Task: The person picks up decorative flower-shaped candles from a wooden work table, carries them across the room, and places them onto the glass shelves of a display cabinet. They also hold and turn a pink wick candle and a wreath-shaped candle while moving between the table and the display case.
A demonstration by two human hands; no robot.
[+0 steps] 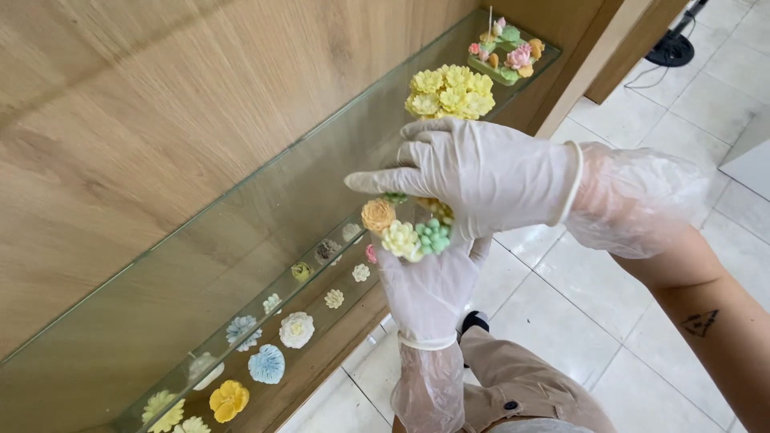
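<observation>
Cradling a flower-cluster candle (409,228) on the left hand (429,289) beside the glass shelf (265,200), right hand (481,172) closing over it; probably light, brittle-petalled wax, best supported from beneath.

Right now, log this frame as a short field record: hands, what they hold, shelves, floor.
left hand: gloved, palm up under a flower cluster
right hand: gloved, laid over the cluster from above
upper glass shelf: yellow flower bunch and a green flower tray at its far end
lower shelf: small single flowers, white, blue, yellow
floor: pale tiles
</observation>
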